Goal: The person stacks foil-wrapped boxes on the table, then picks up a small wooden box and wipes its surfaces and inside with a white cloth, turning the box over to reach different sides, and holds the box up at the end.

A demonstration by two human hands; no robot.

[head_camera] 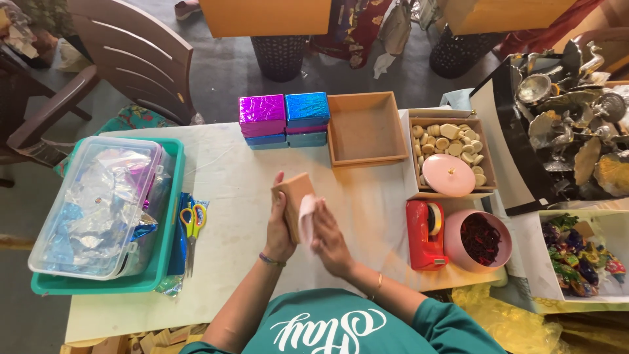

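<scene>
Small wooden box (293,196) upright over table (229,196), gripped by left hand (280,229); right hand (327,241) pressing pale cloth (306,216) against its side. Foil-wrapped boxes (283,118) stacked behind; this one bare, unwrapped.

left hand (280,226) holds wooden box (293,200) | right hand (329,241) presses pink cloth (306,218)

Occluded, cropped and blurred areas

The right hand (329,239) is motion-blurred, and its pale cloth (306,216) covers one face of the wooden box (293,196). The clear tub (98,206) hides its crumpled foil contents' detail. The wrapped sweets (580,255) and metal figurines (576,124) run off the right edge.
</scene>
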